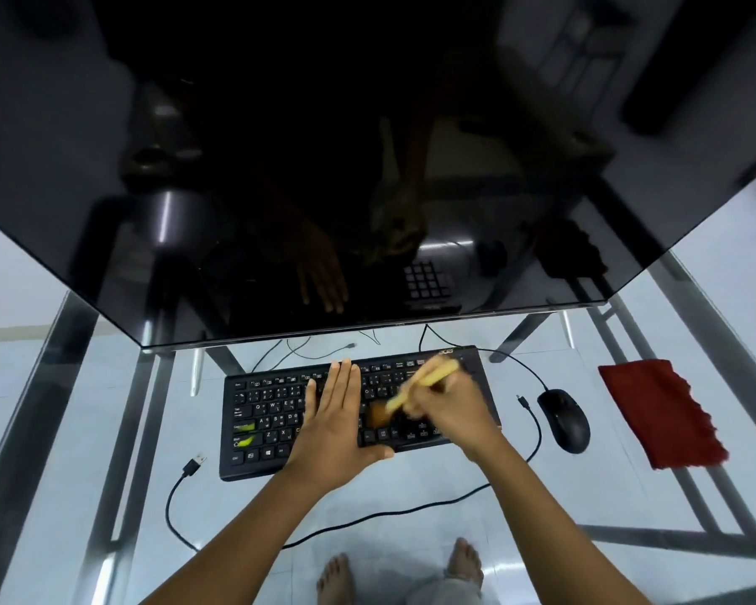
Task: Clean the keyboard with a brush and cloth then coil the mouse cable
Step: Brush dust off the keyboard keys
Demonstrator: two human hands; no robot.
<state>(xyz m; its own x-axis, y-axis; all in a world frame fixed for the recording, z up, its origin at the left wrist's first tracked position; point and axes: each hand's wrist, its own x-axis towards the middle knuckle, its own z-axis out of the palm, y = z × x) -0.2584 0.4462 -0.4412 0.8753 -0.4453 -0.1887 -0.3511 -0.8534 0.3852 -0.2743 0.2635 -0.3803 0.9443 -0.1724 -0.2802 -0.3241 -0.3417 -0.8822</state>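
A black keyboard (263,412) lies on the glass table in front of the monitor. My left hand (337,421) rests flat on its middle keys, fingers together and pointing away, holding nothing. My right hand (450,408) grips a brush (420,386) with a pale wooden handle; its brown bristles touch the keys right of centre and look blurred. A black mouse (564,419) sits to the right of the keyboard. Its black cable (367,515) runs loose along the table's front to a USB plug (195,465) at the left. A red cloth (660,412) lies folded at the far right.
A large dark monitor (367,168) stands behind the keyboard and reflects my hands. The glass table (84,430) has metal frame bars beneath it. Thin cables (306,347) lie behind the keyboard. Bare feet (337,578) show through the glass below.
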